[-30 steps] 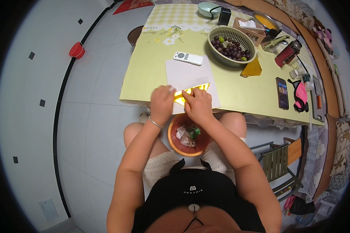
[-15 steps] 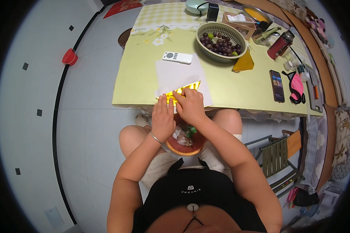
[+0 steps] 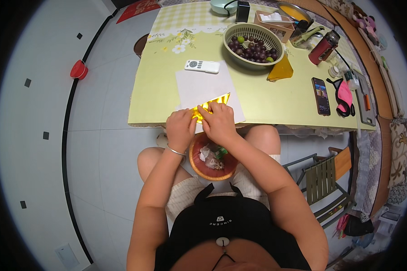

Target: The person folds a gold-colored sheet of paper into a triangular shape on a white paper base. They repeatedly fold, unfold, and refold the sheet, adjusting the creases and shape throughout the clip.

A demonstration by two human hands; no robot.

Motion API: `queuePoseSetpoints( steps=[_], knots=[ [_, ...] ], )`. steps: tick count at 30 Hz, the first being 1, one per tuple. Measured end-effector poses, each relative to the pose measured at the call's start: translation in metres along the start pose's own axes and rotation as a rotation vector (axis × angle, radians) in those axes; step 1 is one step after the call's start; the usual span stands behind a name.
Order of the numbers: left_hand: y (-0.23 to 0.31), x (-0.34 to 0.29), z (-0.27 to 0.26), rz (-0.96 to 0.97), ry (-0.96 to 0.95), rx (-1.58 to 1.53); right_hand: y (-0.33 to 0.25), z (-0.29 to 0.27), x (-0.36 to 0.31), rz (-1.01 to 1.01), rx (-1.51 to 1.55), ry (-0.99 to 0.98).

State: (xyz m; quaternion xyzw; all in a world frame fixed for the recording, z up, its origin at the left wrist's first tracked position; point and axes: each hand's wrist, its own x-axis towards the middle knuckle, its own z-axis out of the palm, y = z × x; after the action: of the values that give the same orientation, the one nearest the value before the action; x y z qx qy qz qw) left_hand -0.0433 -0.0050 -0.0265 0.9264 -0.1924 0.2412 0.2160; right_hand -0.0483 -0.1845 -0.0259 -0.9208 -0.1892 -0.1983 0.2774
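A shiny gold foil paper (image 3: 218, 100) with slanting edges lies at the table's near edge, on top of a white sheet (image 3: 203, 86). My left hand (image 3: 181, 128) has its fingers curled in at the foil's left end and closed on it. At the foil's right part, my right hand (image 3: 219, 121) presses down with bent fingers, its thumb side toward the left hand; its grip on the paper is partly hidden. A white remote control (image 3: 202, 67) rests on the far part of the sheet.
A colander (image 3: 230, 55) of grapes and a folded amber-gold piece (image 3: 281, 70) sit beyond my right hand. Farther right are a phone (image 3: 321, 97), a pink-and-black item (image 3: 344, 97) and a red thermos (image 3: 323, 47). Between my knees stands a waste bin (image 3: 199, 168) with litter.
My left hand has drawn slightly left and nearer, its fingers going from flat on the foil to curled at its end. My right hand stays on the foil almost unmoved.
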Motion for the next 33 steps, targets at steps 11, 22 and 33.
queuePoseSetpoints(
  steps=[11,22,33],
  knots=[
    [0.016,0.006,-0.002,-0.024,0.015,0.032,0.008,-0.014,0.005,-0.073,0.081,-0.055],
    [-0.01,0.043,0.009,-0.024,0.013,0.111,0.062,-0.031,0.048,-0.091,-0.009,-0.094],
    [-0.002,0.062,-0.008,0.085,-0.22,0.005,0.057,-0.045,0.078,-0.41,-0.1,-0.422]
  ],
)
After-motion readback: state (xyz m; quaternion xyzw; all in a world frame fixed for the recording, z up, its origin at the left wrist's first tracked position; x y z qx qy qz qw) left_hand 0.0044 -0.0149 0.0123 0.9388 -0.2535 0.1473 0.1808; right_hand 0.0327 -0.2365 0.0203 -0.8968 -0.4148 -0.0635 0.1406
